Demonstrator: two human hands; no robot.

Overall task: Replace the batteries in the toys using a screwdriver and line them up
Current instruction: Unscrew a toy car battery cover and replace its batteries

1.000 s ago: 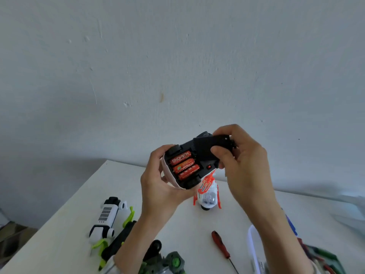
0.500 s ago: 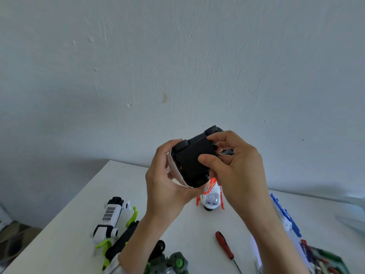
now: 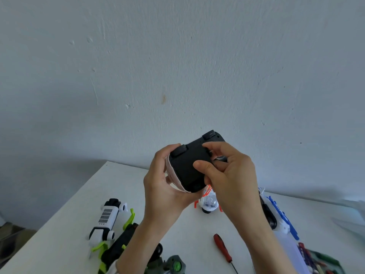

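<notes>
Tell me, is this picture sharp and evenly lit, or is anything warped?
Head view: soft, even light, no glare; faint shadows under the hands on the table; the wide lens bends its far edge; the black toy looks slightly soft.

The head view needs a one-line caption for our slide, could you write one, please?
Both hands, left and right, hold a black-bottomed toy above the table, red screwdriver lying below.

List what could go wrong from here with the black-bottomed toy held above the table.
1. The black-bottomed white toy is held in the air by the left hand and right hand; a slip could drop it onto the small white-and-orange toy below.
2. The red-handled screwdriver lies untouched on the white table, so the black battery cover may not be screwed down and could pop off.
</notes>
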